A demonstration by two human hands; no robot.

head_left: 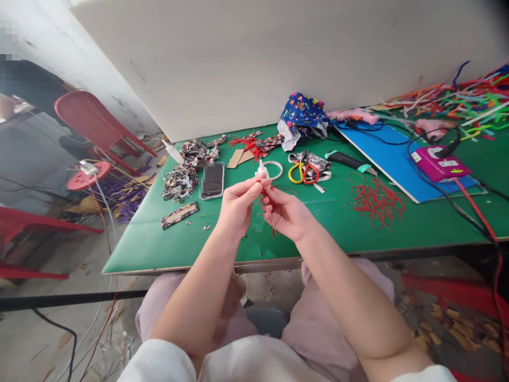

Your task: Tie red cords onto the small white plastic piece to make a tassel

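Close together over the front middle of the green table (222, 239), my left hand (240, 199) and my right hand (286, 209) pinch a thin red cord (260, 192) between closed fingertips. Loose red strands hang below and behind the fingers. Just past the fingertips stands a small white bottle with a pointed nozzle (261, 168), partly hidden by my hands. Beside it lies a white ring (280, 168), perhaps a tape roll. Scissors with yellow and red handles (304, 174) rest on patterned cloth to the right. A tangle of red cords (376, 201) lies farther right.
A phone (213, 180), dark patterned fabric pieces (186, 170) and a flat patterned strip (180, 215) lie on the left. On the right are a box cutter (350, 161), a blue board (382, 159), a purple power socket (440, 163) with cables, and pink glue guns (353, 115).
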